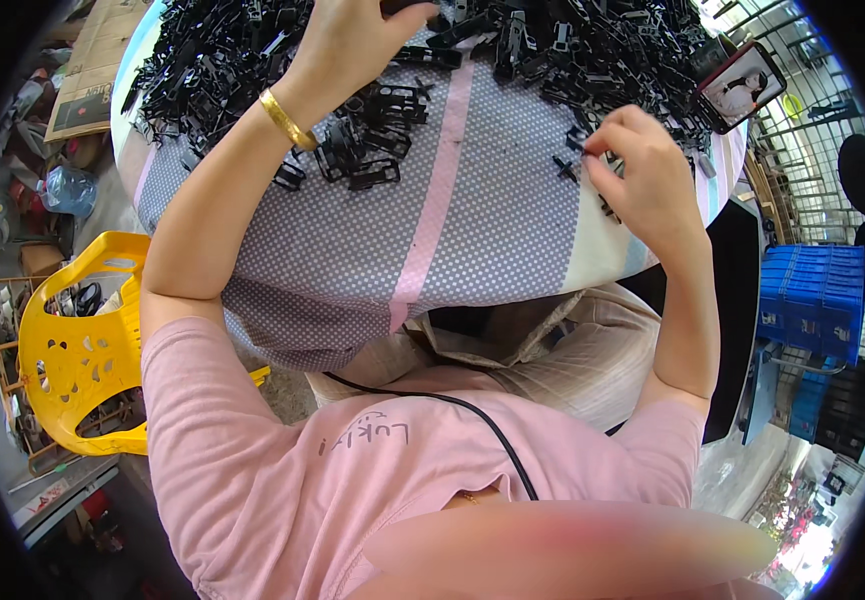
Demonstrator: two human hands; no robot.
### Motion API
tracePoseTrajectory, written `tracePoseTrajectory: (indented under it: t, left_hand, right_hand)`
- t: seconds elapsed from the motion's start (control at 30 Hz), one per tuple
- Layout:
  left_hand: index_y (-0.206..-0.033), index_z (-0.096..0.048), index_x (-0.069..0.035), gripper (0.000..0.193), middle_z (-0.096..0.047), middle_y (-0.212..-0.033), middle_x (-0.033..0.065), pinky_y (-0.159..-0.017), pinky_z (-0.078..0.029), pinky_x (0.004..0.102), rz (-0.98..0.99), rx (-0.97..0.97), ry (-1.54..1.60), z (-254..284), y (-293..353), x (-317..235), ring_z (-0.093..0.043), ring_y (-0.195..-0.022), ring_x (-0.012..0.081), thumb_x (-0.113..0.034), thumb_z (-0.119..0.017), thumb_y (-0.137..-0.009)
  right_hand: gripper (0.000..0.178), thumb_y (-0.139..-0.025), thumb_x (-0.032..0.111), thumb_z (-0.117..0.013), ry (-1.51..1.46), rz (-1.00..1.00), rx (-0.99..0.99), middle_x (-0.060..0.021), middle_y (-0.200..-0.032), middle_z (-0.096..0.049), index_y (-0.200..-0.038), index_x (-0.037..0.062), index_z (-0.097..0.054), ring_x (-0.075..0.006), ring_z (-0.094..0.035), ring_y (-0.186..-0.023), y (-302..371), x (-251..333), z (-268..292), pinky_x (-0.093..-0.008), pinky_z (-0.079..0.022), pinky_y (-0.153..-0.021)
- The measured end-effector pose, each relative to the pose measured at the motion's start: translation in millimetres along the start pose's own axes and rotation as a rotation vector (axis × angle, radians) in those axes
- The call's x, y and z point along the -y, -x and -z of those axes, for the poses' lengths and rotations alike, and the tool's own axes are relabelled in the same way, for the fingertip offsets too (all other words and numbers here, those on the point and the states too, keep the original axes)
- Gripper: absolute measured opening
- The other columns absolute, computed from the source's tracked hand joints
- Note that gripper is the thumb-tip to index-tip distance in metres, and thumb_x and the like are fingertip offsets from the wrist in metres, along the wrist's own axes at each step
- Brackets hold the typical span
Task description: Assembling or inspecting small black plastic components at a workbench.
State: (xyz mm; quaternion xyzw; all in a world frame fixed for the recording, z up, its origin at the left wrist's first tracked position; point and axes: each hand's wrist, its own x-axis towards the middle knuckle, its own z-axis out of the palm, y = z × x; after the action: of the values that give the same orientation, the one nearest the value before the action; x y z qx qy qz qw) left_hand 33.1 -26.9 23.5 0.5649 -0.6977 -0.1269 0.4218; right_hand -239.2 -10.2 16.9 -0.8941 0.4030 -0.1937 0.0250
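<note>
Near the table's right side my right hand (637, 165) is closed in a pinch. A small black plastic part (576, 138) shows at its fingertips. Just below lies a small black cross-shaped piece (565, 168) on the cloth. My left hand (357, 45), below a gold bangle, reaches to the far edge of the view. Its thumb is stretched out beside dark parts, while the other fingers are mostly cut off. Black rectangular frame-like plastic parts (374, 174) lie loosely under my left wrist.
Large heaps of black plastic parts (217, 75) cover the far side of the round table, draped in a dotted cloth (352, 240) with pink stripes. A phone (742, 88) stands at the right. A yellow plastic chair (82, 345) is at left, blue crates (810, 300) at right.
</note>
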Motion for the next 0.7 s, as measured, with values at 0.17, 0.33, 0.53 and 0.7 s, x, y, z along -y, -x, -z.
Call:
tracePoseTrajectory:
  t: [0.17,0.33,0.53,0.7]
  left_hand:
    - [-0.106,-0.055,-0.002,0.025,-0.060,-0.086,0.0069,-0.060,-0.051,0.0195,0.014,0.321,0.504,-9.9,17.4,-8.7,-0.062,-0.073,0.0107,-0.020,-0.052,-0.089]
    - [-0.106,-0.055,0.006,0.026,-0.061,-0.093,0.0119,-0.074,-0.053,0.0238,0.324,0.425,0.861,-26.9,36.1,-24.6,-0.063,-0.080,0.0164,-0.012,-0.054,-0.087]
    - [-0.111,-0.051,0.007,0.028,-0.058,-0.101,0.0152,-0.084,-0.050,0.0246,0.451,0.374,1.118,-33.4,39.7,-21.0,-0.060,-0.092,0.0188,-0.009,-0.048,-0.089]
    - [-0.113,-0.050,0.007,0.029,-0.058,-0.102,0.0154,-0.085,-0.049,0.0250,0.358,0.340,1.032,-35.0,44.8,-25.9,-0.060,-0.093,0.0186,-0.008,-0.048,-0.088]
  right_hand:
    - [0.013,-0.077,0.008,-0.058,-0.580,-0.168,-0.006,-0.0043,-0.087,-0.061,-0.087,-0.0006,-0.059,-0.0096,-0.056,-0.074,-2.5,16.4,12.5,-0.0225,-0.045,-0.062]
    - [0.022,-0.082,0.009,-0.057,-1.040,-0.217,0.082,-0.0041,-0.086,-0.061,-0.101,-0.0013,-0.059,-0.0080,-0.055,-0.072,-7.1,26.4,-2.7,-0.0200,-0.045,-0.064]
    - [0.023,-0.086,0.015,-0.056,-1.040,-0.257,-0.041,-0.0037,-0.084,-0.060,-0.102,-0.0003,-0.061,-0.0084,-0.054,-0.067,-13.3,30.0,-19.6,-0.0198,-0.044,-0.060]
    - [0.021,-0.085,0.014,-0.059,-0.995,-0.283,-0.146,-0.0005,-0.078,-0.058,-0.100,0.0002,-0.063,-0.0075,-0.052,-0.064,-14.8,28.9,-29.0,-0.0190,-0.043,-0.057]
